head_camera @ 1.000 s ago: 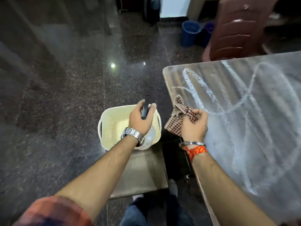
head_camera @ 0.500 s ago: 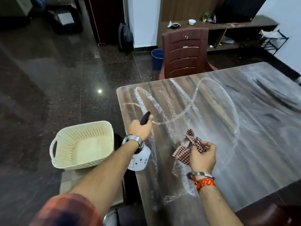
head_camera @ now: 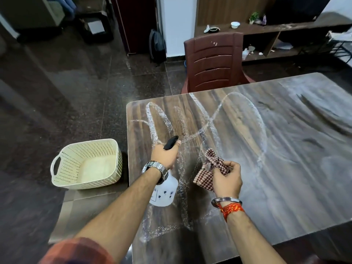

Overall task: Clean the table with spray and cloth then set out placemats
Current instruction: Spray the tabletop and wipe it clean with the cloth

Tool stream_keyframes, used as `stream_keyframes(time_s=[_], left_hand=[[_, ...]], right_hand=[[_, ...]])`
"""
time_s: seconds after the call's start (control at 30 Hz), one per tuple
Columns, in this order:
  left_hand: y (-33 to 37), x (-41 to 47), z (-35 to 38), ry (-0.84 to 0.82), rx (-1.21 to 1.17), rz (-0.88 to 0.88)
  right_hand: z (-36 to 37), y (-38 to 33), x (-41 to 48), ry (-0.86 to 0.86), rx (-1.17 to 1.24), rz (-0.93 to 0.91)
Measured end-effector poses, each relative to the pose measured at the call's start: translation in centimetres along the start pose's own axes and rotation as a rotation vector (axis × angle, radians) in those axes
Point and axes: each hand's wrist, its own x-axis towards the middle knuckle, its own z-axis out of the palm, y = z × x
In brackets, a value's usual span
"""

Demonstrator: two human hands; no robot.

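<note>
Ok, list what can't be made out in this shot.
Head view only:
- Spray bottle: neck and trigger hidden by the left hand; label print too small to read.
- Checked cloth: bunched in the right hand, so its full size is hidden.
- Table: right end and near corner cut off by the frame edges.
- Placemats: none in view.
- Items on the far shelf: too small and blurred to name.

Home dining room: wooden table (head_camera: 285,149), plastic chair (head_camera: 214,61), cluttered shelf (head_camera: 285,27).
</note>
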Motion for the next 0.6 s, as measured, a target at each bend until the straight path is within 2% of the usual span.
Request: stream_keyframes(time_s=[0.2, 0.33, 0.43, 0.6], left_hand=[[0.7, -0.5, 0.6, 0.076, 0.076, 0.068], [0.7, 0.0, 0.3, 0.033, -0.064, -0.008], [0.9, -0.1, 0.8, 0.023, -0.052, 0.02], [1.2, 0.1, 1.4, 0.195, -0.004, 0.022]], right_hand=[[-1.0, 0.4, -0.8, -0.024, -0.005, -0.024], [-1.4, 0.5, -1.1, -0.038, -0.017, -0.031], [-1.8, 0.5, -1.0, -0.056, -0.015, -0.04], [-2.1, 0.0, 0.2, -0.1, 0.005, -0.032]])
